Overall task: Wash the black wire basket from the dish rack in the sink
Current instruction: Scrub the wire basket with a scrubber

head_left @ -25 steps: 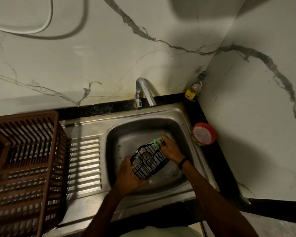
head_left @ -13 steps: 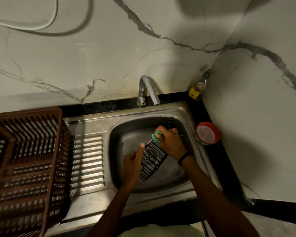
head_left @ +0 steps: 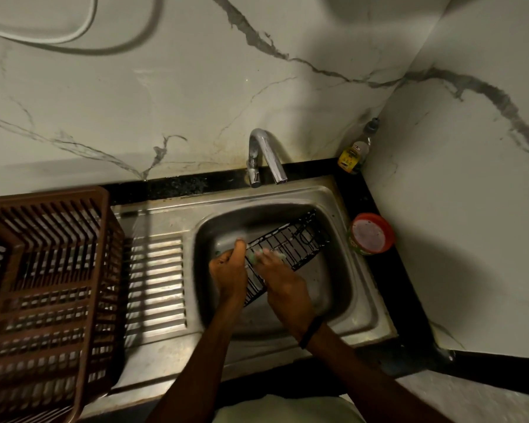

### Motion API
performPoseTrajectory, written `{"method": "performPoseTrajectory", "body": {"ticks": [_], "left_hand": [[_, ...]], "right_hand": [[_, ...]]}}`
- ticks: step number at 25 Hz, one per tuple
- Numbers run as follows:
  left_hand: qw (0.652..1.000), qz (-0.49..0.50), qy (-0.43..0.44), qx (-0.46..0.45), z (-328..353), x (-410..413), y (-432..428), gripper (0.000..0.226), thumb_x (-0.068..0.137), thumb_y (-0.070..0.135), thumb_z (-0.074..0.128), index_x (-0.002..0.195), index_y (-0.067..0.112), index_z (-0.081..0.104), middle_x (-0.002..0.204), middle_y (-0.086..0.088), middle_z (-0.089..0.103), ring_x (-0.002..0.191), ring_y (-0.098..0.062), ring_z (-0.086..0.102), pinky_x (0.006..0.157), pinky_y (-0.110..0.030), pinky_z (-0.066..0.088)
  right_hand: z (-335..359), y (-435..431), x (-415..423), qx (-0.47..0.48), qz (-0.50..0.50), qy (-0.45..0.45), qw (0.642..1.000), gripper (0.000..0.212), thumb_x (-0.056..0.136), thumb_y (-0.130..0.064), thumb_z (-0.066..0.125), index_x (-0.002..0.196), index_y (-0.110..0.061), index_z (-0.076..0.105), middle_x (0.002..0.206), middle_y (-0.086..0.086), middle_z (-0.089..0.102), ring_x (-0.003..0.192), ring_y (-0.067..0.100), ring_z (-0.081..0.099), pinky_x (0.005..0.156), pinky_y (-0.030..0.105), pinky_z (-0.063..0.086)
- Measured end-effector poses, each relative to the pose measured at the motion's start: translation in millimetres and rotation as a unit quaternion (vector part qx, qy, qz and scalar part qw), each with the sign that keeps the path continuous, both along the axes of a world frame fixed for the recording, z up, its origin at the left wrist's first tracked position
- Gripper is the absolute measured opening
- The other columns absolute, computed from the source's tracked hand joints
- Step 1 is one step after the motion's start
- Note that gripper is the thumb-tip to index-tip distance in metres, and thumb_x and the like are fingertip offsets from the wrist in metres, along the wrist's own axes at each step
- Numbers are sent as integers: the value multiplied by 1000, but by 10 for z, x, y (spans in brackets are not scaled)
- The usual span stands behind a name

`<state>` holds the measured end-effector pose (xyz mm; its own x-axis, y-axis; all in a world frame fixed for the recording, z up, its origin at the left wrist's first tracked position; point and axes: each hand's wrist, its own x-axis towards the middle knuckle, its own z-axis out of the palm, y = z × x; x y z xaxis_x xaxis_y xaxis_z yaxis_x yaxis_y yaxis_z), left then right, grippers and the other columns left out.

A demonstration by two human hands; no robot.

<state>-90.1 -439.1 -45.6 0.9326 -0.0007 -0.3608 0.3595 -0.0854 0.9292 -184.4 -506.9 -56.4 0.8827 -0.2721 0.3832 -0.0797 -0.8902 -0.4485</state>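
We find the wire basket (head_left: pixel 290 242) down in the sink (head_left: pixel 362 285), its long axis running from the near left, where both hands meet it, away to the far right corner of the basin. The left hand (head_left: pixel 228 271) grips the near end, thumb raised along the rim, its other fingers out of sight behind the wires. The right hand (head_left: pixel 283 283) lies just beside it, fingers curled over a green scrubber (head_left: pixel 255 254) pressed on the wires; the picture is smeared there, so we cannot tell how firmly. Most of the basket stretches away from both hands, and the right hand is the nearer to that far length. We judge the scrubbing to be under way; the next stroke would need to travel along the long axis, away from the body, while the left hand steadies the near end. We see no water at the tap (head_left: pixel 266 157)
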Motion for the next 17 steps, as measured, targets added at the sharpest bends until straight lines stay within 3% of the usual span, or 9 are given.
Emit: {"method": "performPoseTrajectory", "body": {"ticks": [3, 7, 11, 14, 17], "left_hand": [[1000, 12, 8, 13, -75, 44, 45, 42, 97, 19, 65, 57, 15, 53, 47, 4, 47, 41, -7, 46, 51, -20, 45], [998, -49, 26, 5, -161, -46, 23, 37, 96, 16, 64, 59, 18, 59, 51, 6, 57, 53, -13, 54, 61, -31, 48], [999, -10, 38, 13, -295, 60, 135, 30, 94, 22, 66, 66, 14, 61, 56, 1, 55, 55, -17, 54, 64, -37, 48], [999, -29, 38, 25, -450, 60, 150, 32, 93, 23, 66, 64, 14, 58, 53, 3, 51, 51, -15, 49, 63, -36, 45], [999, -11, 53, 4, -437, -22, 114, 32, 94, 20, 66, 63, 16, 55, 49, 8, 53, 50, -8, 50, 62, -32, 42]], "right_hand": [[-98, -150, -293, -25, 68, 7, 997, 45, 85, 4, 45, 122, -11, 67, 132, 7, 62, 128, 17, 52, 102, 31, 48], [-48, -97, 106, 31, 3, 39, 999, 52, 80, 10, 51, 127, -10, 62, 130, 10, 63, 124, 25, 57, 99, 40, 51], [-217, -6, -148, 13, 67, 16, 998, 51, 77, 15, 64, 121, -11, 66, 128, 7, 65, 123, 20, 59, 100, 34, 51], [-247, -60, -80, 39, 26, 56, 997, 58, 69, 19, 71, 119, -11, 68, 126, 7, 66, 120, 21, 61, 98, 35, 51], [-249, -10, 145, 62, 4, 95, 994, 58, 74, 17, 68, 124, -11, 64, 130, 9, 63, 123, 24, 59, 97, 41, 53]]}}
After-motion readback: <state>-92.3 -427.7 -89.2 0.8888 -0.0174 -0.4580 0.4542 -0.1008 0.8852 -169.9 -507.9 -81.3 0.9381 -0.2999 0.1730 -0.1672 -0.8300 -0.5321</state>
